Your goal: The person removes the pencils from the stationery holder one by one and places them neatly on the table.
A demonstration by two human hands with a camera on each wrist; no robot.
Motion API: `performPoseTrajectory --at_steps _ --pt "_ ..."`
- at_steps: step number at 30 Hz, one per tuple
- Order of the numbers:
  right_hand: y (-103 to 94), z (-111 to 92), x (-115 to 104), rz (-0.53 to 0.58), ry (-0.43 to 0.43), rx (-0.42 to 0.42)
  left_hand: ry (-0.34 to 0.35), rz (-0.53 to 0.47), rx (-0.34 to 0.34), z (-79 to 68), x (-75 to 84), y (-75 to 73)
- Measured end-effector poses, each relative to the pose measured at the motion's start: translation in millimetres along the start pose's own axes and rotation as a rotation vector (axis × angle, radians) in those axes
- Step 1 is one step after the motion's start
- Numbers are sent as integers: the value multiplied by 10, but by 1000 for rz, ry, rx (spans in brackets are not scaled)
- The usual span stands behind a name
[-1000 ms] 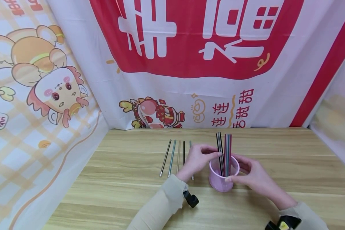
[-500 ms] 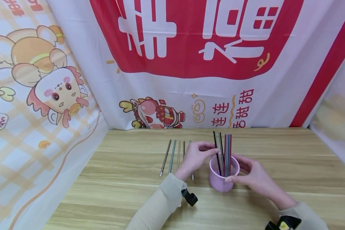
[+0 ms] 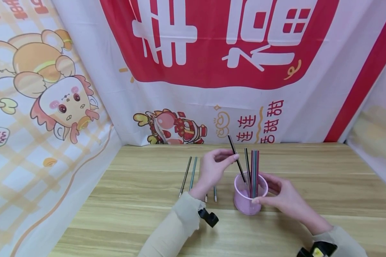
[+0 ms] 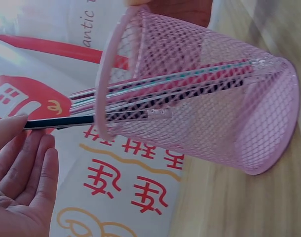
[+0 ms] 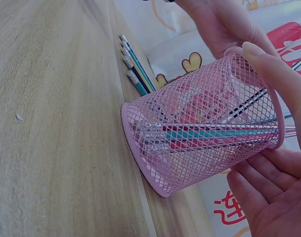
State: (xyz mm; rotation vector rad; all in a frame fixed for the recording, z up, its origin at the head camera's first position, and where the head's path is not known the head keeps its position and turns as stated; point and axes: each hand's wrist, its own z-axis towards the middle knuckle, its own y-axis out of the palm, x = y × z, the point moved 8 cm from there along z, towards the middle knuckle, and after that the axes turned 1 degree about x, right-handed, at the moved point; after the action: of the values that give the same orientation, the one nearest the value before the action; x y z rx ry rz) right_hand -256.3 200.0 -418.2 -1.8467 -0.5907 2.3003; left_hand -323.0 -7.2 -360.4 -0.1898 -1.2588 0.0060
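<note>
A pink mesh pencil holder (image 3: 247, 207) stands upright on the table with several pencils (image 3: 255, 171) leaning in it, black, teal and dark red. My left hand (image 3: 213, 167) pinches a black pencil (image 3: 234, 151) between thumb and fingers. This pencil tilts to the left, and its eraser end (image 4: 160, 113) is still inside the holder's rim in the left wrist view. My right hand (image 3: 281, 196) grips the holder's rim from the right, with the thumb (image 5: 276, 69) on one side and the fingers on the other.
Several pencils lie side by side on the wooden table (image 3: 122, 214) left of the holder, among them a dark pencil (image 3: 185, 175) and a teal pencil (image 3: 193, 173). My left forearm partly covers the row. A printed cloth (image 3: 167, 92) hangs behind the table.
My left hand has moved up and left, drawing one black pencil away from the others and raising it partway out of the holder. The right hand and holder have stayed put.
</note>
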Motion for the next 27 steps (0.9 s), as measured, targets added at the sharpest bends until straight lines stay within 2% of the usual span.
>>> performPoseTrajectory --at_steps 5,14,20,27 --pt "1 -5 -2 7 3 2 61 -75 31 34 118 -100" --pt "-5 -8 4 12 11 6 82 -220 102 109 181 -318" --pt "-4 -6 3 8 16 7 108 -200 157 148 209 -537" --pt "-7 -3 2 8 19 13 91 -97 199 158 128 -852"
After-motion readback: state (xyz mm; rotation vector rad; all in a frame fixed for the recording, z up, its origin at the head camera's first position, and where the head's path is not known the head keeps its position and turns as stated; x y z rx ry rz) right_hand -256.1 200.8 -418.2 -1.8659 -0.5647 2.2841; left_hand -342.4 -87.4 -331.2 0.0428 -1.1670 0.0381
